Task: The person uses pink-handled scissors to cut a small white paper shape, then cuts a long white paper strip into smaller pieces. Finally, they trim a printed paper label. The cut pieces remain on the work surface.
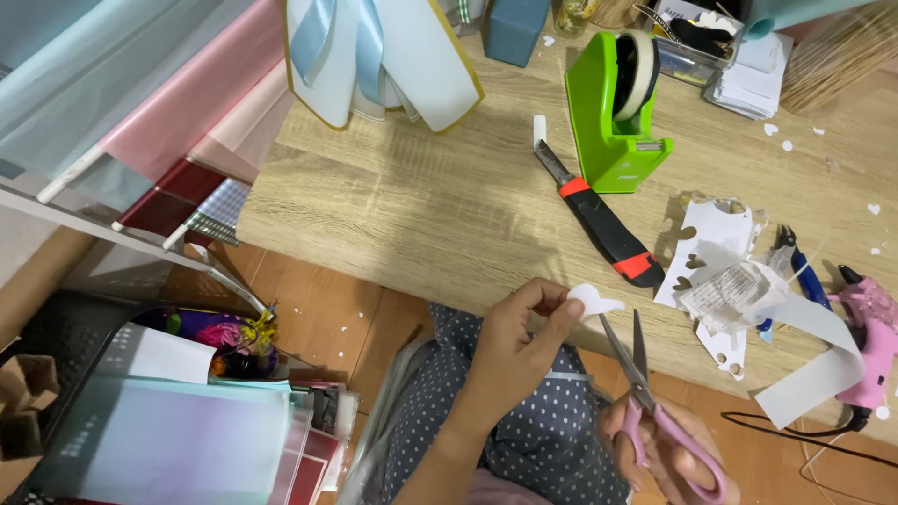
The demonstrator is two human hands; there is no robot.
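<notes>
While pinched between thumb and fingertips of the left hand (524, 341), just below the frame's centre, sits a small white rounded paper cut-out (591, 300), lifted off the lap and clear of the table edge, likely so both faces stay reachable by a blade. Just to its right, pointing up toward it with blades slightly parted, come pink-handled scissors with steel blades (645, 393), gripped through the loops by the right hand (655, 454) at the lower right, fingers curled closed round the handles; tips near the paper but apart from it. Beneath both, a dark blue white-dotted fabric lap (524, 421), placed to catch trimmings, judging by the white flecks on the floor. Farther out, on the pale wooden tabletop (402, 206): at centre right a black utility knife with red accents (599, 215), blade extended, lying diagonally within reach; above it a bright green tape dispenser (617, 112); to the right a heap of white paper scraps with shapes already cut out (720, 252), and at the far right edge a pink glue gun (870, 337), its cable trailing down. At upper left, rolls of pastel wrapping sheet on a rack (140, 93), stored off the working surface.
</notes>
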